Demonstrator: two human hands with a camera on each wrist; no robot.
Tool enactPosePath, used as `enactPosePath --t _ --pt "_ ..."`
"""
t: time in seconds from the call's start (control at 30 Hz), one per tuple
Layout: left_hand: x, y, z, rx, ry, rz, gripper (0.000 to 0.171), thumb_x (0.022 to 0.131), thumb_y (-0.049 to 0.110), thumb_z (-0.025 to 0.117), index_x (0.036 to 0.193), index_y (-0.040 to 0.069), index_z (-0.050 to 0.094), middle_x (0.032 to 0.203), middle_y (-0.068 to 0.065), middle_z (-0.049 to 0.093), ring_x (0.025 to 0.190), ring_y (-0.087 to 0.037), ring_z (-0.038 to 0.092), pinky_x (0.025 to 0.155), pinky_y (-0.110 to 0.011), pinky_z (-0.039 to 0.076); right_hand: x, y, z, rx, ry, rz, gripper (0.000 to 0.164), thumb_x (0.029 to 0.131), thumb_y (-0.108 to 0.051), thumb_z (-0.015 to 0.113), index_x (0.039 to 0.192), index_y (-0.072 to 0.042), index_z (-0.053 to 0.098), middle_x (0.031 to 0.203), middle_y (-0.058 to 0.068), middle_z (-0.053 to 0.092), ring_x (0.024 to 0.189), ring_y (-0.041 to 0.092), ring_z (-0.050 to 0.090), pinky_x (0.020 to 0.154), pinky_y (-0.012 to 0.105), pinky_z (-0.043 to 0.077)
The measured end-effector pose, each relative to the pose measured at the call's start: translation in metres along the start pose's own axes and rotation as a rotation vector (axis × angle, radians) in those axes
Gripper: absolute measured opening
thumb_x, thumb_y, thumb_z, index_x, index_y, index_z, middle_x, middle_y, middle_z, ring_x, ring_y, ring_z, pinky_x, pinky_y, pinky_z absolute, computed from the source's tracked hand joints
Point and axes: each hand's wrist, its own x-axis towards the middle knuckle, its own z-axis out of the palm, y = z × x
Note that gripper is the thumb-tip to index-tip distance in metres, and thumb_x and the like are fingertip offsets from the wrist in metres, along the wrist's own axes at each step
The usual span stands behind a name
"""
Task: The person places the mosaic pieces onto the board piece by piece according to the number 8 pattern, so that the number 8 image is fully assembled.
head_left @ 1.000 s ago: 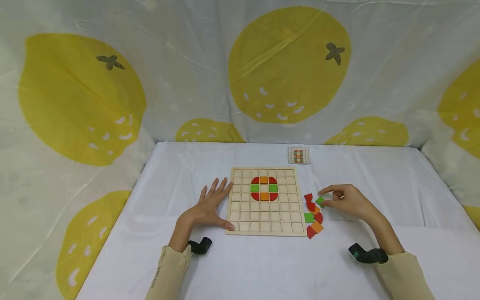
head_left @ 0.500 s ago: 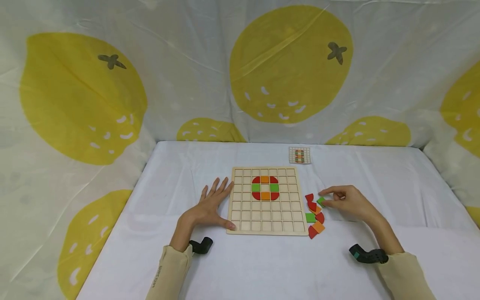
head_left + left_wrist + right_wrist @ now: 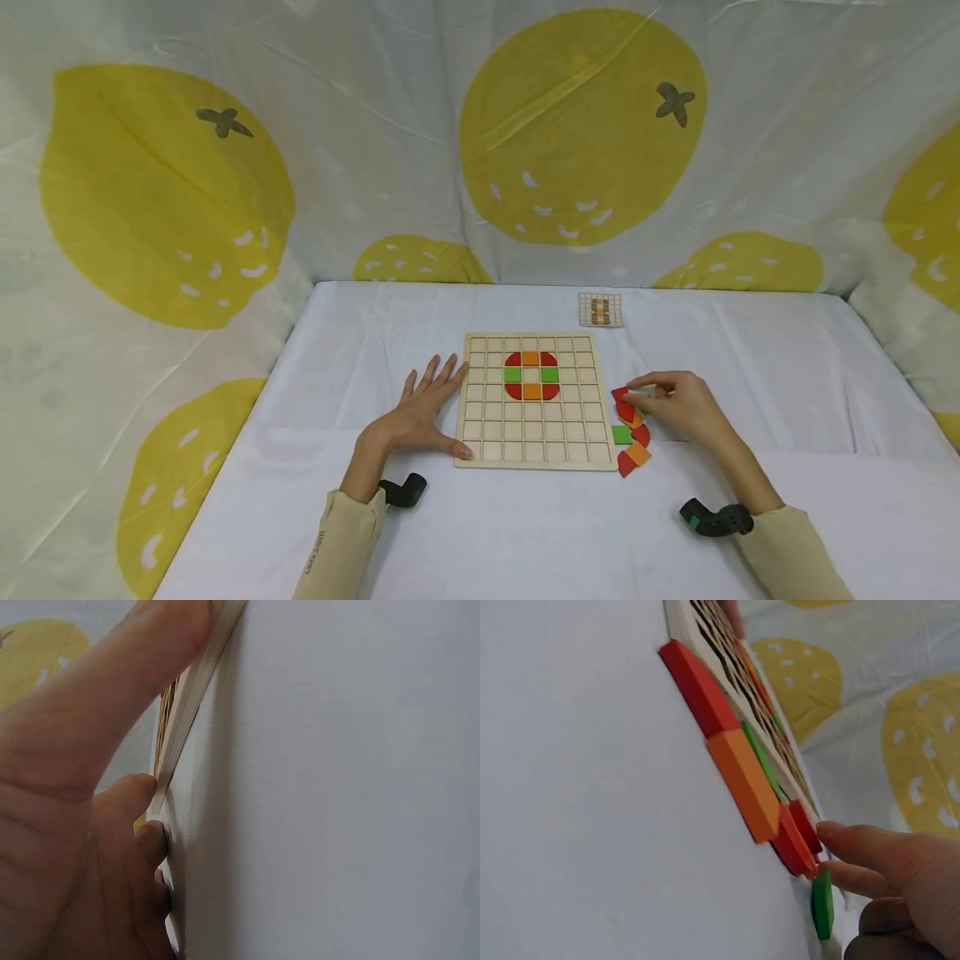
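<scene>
A light wooden grid board (image 3: pixel 553 431) lies on the table, with a ring of red, orange and green tiles in its cells. My left hand (image 3: pixel 411 423) rests at the board's left side, fingers spread, thumb on the near left corner. Beside the board's right edge, my right hand (image 3: pixel 684 407) has thumb and index finger at a red curved-edge tile (image 3: pixel 622 402), pinching it among the loose pieces. The right wrist view shows the thumb against this red tile (image 3: pixel 805 825). A green tile (image 3: pixel 823 906) lies just below the fingertips there, mostly hidden by the hand in the head view.
Along the board's right edge lie another green tile (image 3: pixel 622 435), an orange tile (image 3: pixel 638 454) and more red pieces, some overlapping. A small pattern card (image 3: pixel 600 310) lies behind the board. White cloth (image 3: pixel 540 533) covers the table; a lemon-print curtain (image 3: pixel 375 150) hangs behind.
My right hand has moved left from the green tile to the red pieces, and its thumb now covers most of the green tile. My left hand keeps its place on the board.
</scene>
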Motion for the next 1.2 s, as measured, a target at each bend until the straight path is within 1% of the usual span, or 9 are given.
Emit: enactPosePath --t 0.13,0.23,0.37,0.5,0.6,0.7,0.87,1.0,1.2 --pt "0.0 0.0 0.0 -0.003 -0.001 0.001 0.135 0.069 0.053 0.093 0.168 0.015 0.01 0.176 -0.009 -0.004 0.162 -0.037 -0.015 0.127 -0.066 -0.01 -0.003 -0.011 0.009 -0.039 0.042 0.054 0.036 0.084 -0.038 0.086 0.109 -0.011 0.082 0.057 -0.002 0.039 0.056 0.015 0.04 0.049 0.025 0.027" --pt "0.0 0.0 -0.001 -0.001 0.0 0.004 0.135 0.069 0.053 0.093 0.168 0.014 0.01 0.176 -0.01 -0.004 0.162 -0.037 -0.015 0.127 -0.066 -0.01 -0.004 -0.019 0.014 -0.067 0.04 0.06 0.041 0.084 -0.038 0.086 0.113 -0.008 0.08 0.058 -0.001 0.041 0.056 0.016 0.042 0.047 0.023 0.027" --pt "0.0 0.001 -0.002 -0.001 0.003 0.006 0.134 0.069 0.053 0.093 0.168 0.014 0.011 0.176 -0.01 -0.004 0.162 -0.037 -0.014 0.127 -0.066 -0.01 -0.005 -0.024 0.015 -0.051 0.011 0.049 0.038 0.088 -0.031 0.083 0.115 -0.005 0.079 0.059 -0.001 0.039 0.055 0.016 0.04 0.046 0.022 0.026" --pt "0.0 0.001 -0.001 -0.002 0.001 0.007 0.134 0.069 0.053 0.093 0.168 0.014 0.011 0.176 -0.01 -0.004 0.162 -0.037 -0.014 0.127 -0.066 -0.01 -0.005 -0.024 0.012 -0.056 -0.024 0.05 0.03 0.091 -0.025 0.08 0.114 -0.007 0.079 0.06 -0.002 0.037 0.056 0.015 0.039 0.048 0.022 0.028" --pt "0.0 0.001 -0.001 0.001 -0.003 0.006 0.134 0.07 0.054 0.092 0.168 0.015 0.01 0.176 -0.01 -0.004 0.162 -0.037 -0.015 0.127 -0.066 -0.01 -0.005 -0.023 0.008 -0.072 -0.056 0.048 0.028 0.09 -0.022 0.08 0.113 -0.007 0.079 0.061 -0.002 0.038 0.057 0.016 0.04 0.05 0.023 0.029" --pt "-0.001 0.001 0.0 0.005 -0.001 0.004 0.133 0.07 0.054 0.092 0.168 0.015 0.01 0.176 -0.01 -0.004 0.162 -0.037 -0.014 0.127 -0.066 -0.01 -0.005 -0.023 0.007 -0.076 -0.069 0.04 0.027 0.089 -0.02 0.081 0.111 -0.006 0.079 0.06 -0.002 0.038 0.057 0.016 0.039 0.051 0.023 0.028" --pt "-0.001 0.001 -0.001 0.008 0.003 0.004 0.134 0.07 0.054 0.092 0.168 0.014 0.01 0.176 -0.01 -0.004 0.162 -0.037 -0.014 0.127 -0.066 -0.01 -0.005 -0.024 0.013 -0.084 -0.034 0.007 0.029 0.087 -0.022 0.083 0.11 -0.005 0.079 0.06 -0.002 0.037 0.057 0.014 0.038 0.051 0.022 0.026" --pt "-0.001 0.002 -0.001 0.009 0.0 0.006 0.134 0.07 0.053 0.092 0.168 0.014 0.01 0.176 -0.01 -0.004 0.162 -0.038 -0.014 0.127 -0.066 -0.01 -0.006 -0.025 0.017 -0.088 -0.002 -0.018 0.029 0.088 -0.022 0.083 0.11 -0.004 0.078 0.059 -0.001 0.037 0.057 0.015 0.037 0.051 0.022 0.025" --pt "-0.002 0.002 -0.001 0.008 0.003 0.005 0.134 0.07 0.053 0.092 0.168 0.014 0.01 0.176 -0.011 -0.004 0.162 -0.038 -0.014 0.127 -0.066 -0.01 -0.007 -0.025 0.012 -0.106 0.026 0.0 0.029 0.09 -0.019 0.081 0.112 -0.001 0.077 0.061 0.0 0.04 0.059 0.017 0.042 0.05 0.023 0.029"
